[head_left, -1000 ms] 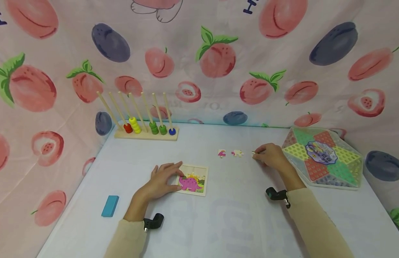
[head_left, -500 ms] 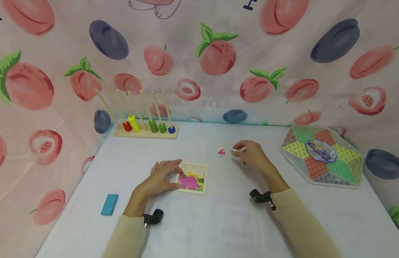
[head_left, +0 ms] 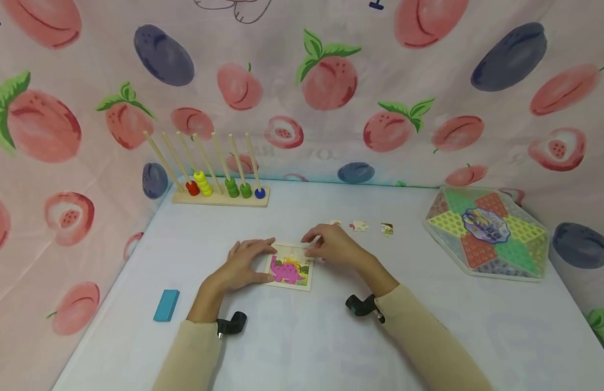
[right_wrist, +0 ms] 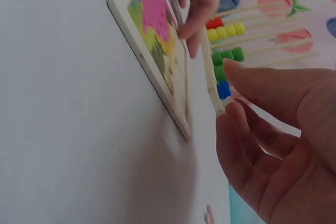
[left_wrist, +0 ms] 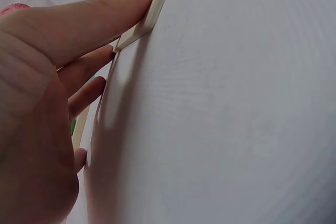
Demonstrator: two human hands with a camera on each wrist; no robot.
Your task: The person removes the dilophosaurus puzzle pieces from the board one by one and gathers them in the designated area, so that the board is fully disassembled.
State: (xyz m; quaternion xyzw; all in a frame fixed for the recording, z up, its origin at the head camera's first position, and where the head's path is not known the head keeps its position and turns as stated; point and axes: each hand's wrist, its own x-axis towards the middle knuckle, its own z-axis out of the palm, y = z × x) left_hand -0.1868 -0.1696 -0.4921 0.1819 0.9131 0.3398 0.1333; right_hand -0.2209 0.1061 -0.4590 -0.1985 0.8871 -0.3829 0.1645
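Note:
A small square wooden jigsaw puzzle (head_left: 288,273) with a pink dinosaur lies on the table, its far strip showing bare wood. My left hand (head_left: 244,266) grips its left side, thumb on the near corner and fingers at the far corner. In the left wrist view the thumb (left_wrist: 105,22) presses the frame's edge. Over the puzzle's right far corner hovers my right hand (head_left: 335,245), fingers bent, with a gap between thumb and index finger (right_wrist: 231,132) and nothing visible in it. Loose jigsaw pieces lie beyond: a pale one (head_left: 358,226), a green-brown one (head_left: 387,229) and one partly hidden by the right hand.
At the back left stands a wooden peg abacus (head_left: 221,200) with coloured beads. A blue block (head_left: 166,305) lies left of the left forearm. A hexagonal board-game box (head_left: 487,233) sits at the right. A fruit-print cloth (head_left: 302,92) hangs behind the table.
My right hand has moved left from the green-brown piece, past the pale piece, to the puzzle's right side. The left hand has kept its grip on the puzzle.

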